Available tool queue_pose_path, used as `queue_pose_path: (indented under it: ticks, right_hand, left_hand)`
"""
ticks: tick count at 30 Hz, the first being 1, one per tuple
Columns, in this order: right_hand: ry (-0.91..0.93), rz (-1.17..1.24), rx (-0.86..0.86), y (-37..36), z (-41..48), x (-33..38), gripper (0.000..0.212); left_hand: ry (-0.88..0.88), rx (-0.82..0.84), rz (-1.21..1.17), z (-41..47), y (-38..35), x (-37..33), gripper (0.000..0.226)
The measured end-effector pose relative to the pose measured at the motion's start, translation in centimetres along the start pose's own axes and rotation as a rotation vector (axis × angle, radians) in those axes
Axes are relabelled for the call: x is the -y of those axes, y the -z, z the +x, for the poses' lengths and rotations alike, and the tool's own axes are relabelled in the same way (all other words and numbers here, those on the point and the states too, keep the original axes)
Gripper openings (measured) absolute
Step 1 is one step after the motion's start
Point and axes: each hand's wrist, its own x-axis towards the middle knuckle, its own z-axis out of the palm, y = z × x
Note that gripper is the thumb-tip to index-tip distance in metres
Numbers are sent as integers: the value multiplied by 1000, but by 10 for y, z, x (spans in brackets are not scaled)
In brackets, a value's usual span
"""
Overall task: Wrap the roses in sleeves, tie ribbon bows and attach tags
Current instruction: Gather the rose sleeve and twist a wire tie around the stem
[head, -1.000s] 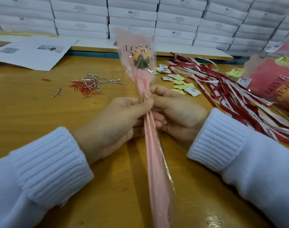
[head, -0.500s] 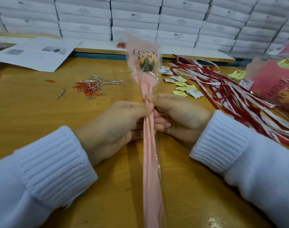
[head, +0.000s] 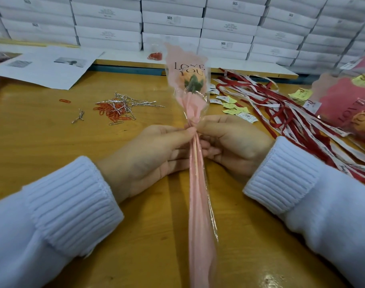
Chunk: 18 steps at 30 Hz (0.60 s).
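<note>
Gathering the pink sleeve (head: 198, 204) tight just under the rose (head: 193, 79) seems to be the point of this hold: both hands meet at the narrow neck, where the film has to be bunched before a bow can go on. The left hand (head: 154, 154) is curled round the sleeve, thumb on top and fingers underneath, pinching the neck from its side. The right hand (head: 233, 146) pinches the same spot from the other side with thumb and forefinger, its other fingers folded against the wrapped stem. The rose sits inside the sleeve, its head raised and pointing away from the person, while the long tail of the sleeve runs back over the wooden table (head: 42, 142) towards the body. Whether a tie is already round the neck is too small to tell. Supplies lie within reach, likely on purpose: silver twist ties (head: 135, 101) and orange paper clips (head: 108, 113) just beyond the left hand, small tags (head: 231, 104) and a spread of red and white ribbons (head: 291, 121) beyond the right. Wrapped roses (head: 343, 109) lie piled at the far right, apart from the one in hand. I judge the wrapping nearly done, with bow and tag not yet added.
</note>
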Motion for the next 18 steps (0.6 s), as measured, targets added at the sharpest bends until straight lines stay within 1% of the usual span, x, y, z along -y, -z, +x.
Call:
queue_pose_path:
  ticks: [6, 8, 9, 11, 12, 14, 15, 16, 18]
  right_hand:
    - [-1, -200, -58, -1, -2, 2, 14]
    - [-18, -350, -66, 2, -3, 8, 16]
    - [-23, -491, -93, 7, -2, 13, 17]
    - [1, -799, -202, 23, 0, 22, 18]
    - [49, -903, -292, 34, 3, 26, 19]
    - [156, -1029, -512, 60, 8, 31, 23]
    - [177, -1087, -611, 73, 11, 32, 25]
    - [158, -1150, -685, 84, 13, 32, 25]
    - [46, -1257, -735, 101, 18, 28, 24]
  left_hand:
    - [-27, -28, -64, -2, 1, -1, 19]
    - [-17, -47, -55, -3, 2, -2, 16]
    - [-17, -62, -47, -3, 2, -2, 15]
    - [-17, -90, -30, -3, 2, -2, 13]
    - [-18, -96, -23, -3, 2, -2, 13]
    - [-16, -102, -17, -3, 2, -2, 13]
    - [-13, -103, -15, -3, 2, -2, 13]
    - [-10, -101, -10, -3, 2, -2, 13]
    - [-5, -99, 5, -3, 2, -3, 12]
